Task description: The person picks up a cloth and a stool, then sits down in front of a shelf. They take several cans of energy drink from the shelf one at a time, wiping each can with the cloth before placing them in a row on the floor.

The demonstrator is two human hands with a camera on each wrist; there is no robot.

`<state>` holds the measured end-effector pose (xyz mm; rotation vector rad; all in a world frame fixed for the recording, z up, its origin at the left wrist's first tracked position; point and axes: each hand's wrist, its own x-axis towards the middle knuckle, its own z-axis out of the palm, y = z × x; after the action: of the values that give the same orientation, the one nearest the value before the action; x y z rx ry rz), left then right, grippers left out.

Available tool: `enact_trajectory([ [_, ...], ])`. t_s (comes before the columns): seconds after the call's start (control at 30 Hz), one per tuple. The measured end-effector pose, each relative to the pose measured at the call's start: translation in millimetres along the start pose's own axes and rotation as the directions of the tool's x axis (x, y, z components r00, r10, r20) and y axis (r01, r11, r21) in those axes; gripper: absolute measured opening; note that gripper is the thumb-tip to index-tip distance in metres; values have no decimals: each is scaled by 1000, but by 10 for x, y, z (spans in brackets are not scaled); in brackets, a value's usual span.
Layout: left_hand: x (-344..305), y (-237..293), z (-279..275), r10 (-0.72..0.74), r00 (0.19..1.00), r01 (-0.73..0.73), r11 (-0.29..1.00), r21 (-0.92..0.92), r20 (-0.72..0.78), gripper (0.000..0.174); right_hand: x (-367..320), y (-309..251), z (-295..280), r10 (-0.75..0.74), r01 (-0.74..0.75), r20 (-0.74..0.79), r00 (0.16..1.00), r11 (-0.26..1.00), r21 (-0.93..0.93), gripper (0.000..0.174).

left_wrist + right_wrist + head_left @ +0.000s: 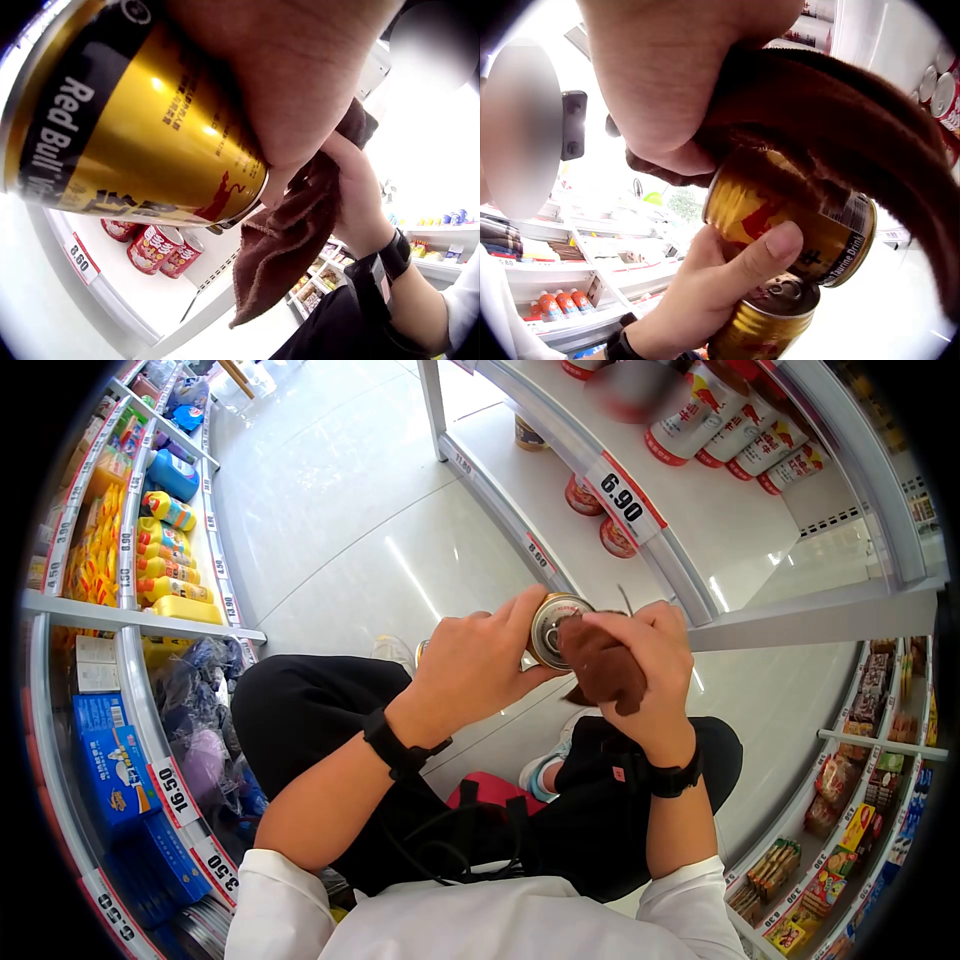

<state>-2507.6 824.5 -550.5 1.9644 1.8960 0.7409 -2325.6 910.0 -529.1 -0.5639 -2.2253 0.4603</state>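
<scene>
My left hand (475,665) grips a gold can (547,630), its lid end facing the right hand. In the right wrist view the thumb lies along this gold can (739,206), and a second gold can (769,322) sits just below it, against the same hand; how it is held is partly hidden. A gold and black Red Bull can (165,127) fills much of the left wrist view. My right hand (655,670) holds a bunched brown cloth (608,668) at the can's end. The cloth (817,112) drapes over the upper can.
Shelving (700,625) with red and white cans stands ahead on the right. Bottles and packets fill the left shelves (130,618); snacks line the right shelves (885,745). Bent knees flank the hands above a tiled floor (350,510). A red item (490,790) lies between the legs.
</scene>
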Motion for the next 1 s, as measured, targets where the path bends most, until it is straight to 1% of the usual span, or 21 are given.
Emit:
enact_trajectory([
  [0.1, -12, -16, 49, 11, 1000, -11, 1000, 8, -21, 65, -22, -20, 99, -14, 14, 8, 1000, 997, 76, 53],
  [0.13, -16, -33, 71, 11, 1000, -11, 1000, 7, -21, 65, -18, -46, 122, -86, 84, 28, 996, 993, 78, 54],
  [0.17, -20, -53, 87, 3, 1000, -2, 1000, 14, -13, 66, -20, -42, 105, -86, 83, 28, 996, 994, 77, 54],
  [0.23, -15, -60, 80, -4, 1000, 4, 1000, 22, -3, 68, -19, -20, 34, -160, 139, 139, 977, 979, 147, 54],
  [0.3, 2, -25, 14, -15, 1000, 17, 998, 54, -27, 67, -12, 3, -42, -128, 112, 123, 984, 985, 135, 54],
  [0.37, 13, 7, -42, -7, 999, 8, 1000, 25, -43, 65, 4, 19, -71, -41, 40, 17, 999, 999, 30, 53],
  [0.4, 18, 24, -61, 1, 998, -1, 1000, -4, -57, 64, -12, 77, -22, -52, 53, -33, 998, 998, 16, 52],
  [0.43, 23, 47, -70, 7, 998, -8, 1000, -7, -58, 64, -2, 62, -18, -53, 53, -35, 998, 999, 8, 52],
  [0.5, 34, 125, -73, -13, 998, 15, 999, 32, -54, 64, 26, -63, -16, -119, 121, -25, 993, 990, 66, 52],
  [0.53, 36, 163, -82, 12, 998, -11, 1000, 23, -58, 64, 58, -158, -72, -158, 157, 10, 987, 986, 61, 52],
  [0.57, 25, 191, -104, -4, 999, 1, 998, -64, -46, 66, 98, -260, -119, -170, 170, -4, 985, 982, 87, 50],
  [0.6, 26, 226, -128, -12, 999, 7, 989, -150, -33, 68, 120, -343, -171, -186, 186, -18, 982, 982, 15, 47],
  [0.63, 36, 276, -153, 31, 999, -37, 986, -161, -39, 68, 138, -421, -227, -202, 200, -34, 979, 978, -61, 45],
  [0.67, 41, 332, -174, 111, 988, -125, 984, -126, -106, 64, 148, -493, -276, -199, 193, -45, 979, 975, -108, 45],
  [0.7, 45, 407, -217, 194, 966, -211, 973, -89, -173, 59, 155, -567, -327, -235, 219, -102, 967, 964, -149, 43],
  [0.73, 42, 510, -314, 240, 948, -270, 954, -131, -207, 60, 147, -637, -407, -272, 240, -156, 950, 951, -197, 41],
  [0.77, 35, 564, -329, 277, 932, -316, 937, -150, -234, 64, 113, -782, -529, -241, 209, -102, 965, 943, -259, 40],
  [0.8, 27, 620, -343, 314, 913, -363, 917, -167, -261, 68, 49, -857, -569, -204, 169, -116, 972, 951, -258, 41],
  [0.9, -19, 882, -409, 331, 893, -414, 870, -267, -306, 75, -88, -1087, -760, -162, 106, -145, 976, 936, -336, 43],
  [0.93, -32, 972, -431, 354, 879, -443, 855, -271, -321, 77, -85, -1197, -855, -156, 77, -185, 970, 924, -374, 45],
  [1.0, -68, 1136, -425, 399, 853, -496, 820, -284, -338, 77, -131, -1381, -1089, -105, 27, -180, 978, 920, -391, 47],
])
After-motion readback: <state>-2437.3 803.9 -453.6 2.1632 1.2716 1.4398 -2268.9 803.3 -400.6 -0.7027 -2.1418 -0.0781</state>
